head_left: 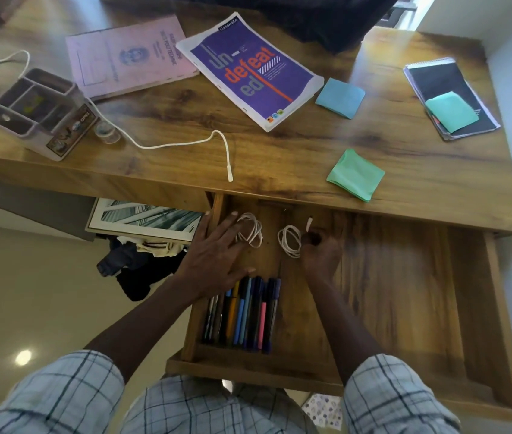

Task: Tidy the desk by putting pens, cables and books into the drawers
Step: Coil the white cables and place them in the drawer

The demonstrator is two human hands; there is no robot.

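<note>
The wooden drawer [389, 277] is pulled out under the desk [279, 151]. Inside it my left hand [217, 255] lies flat with spread fingers on one coiled white cable [253, 234]. My right hand [322, 252] pinches a second coiled white cable [289, 241] at its edge, its plug end sticking up. Several pens [242, 311] lie in a row at the drawer's front left. On the desk remain a loose white cable [185, 144], a purple book [251, 70], a pink booklet [129, 56] and a black spiral notebook [448, 95].
A grey desk organiser [38, 111] and a small clear jar [106, 131] stand at the desk's left. Blue [339, 97] and green [354, 175] sticky pads lie on the desk. Under the desk are a framed picture [145, 219] and dark clothes [135, 264].
</note>
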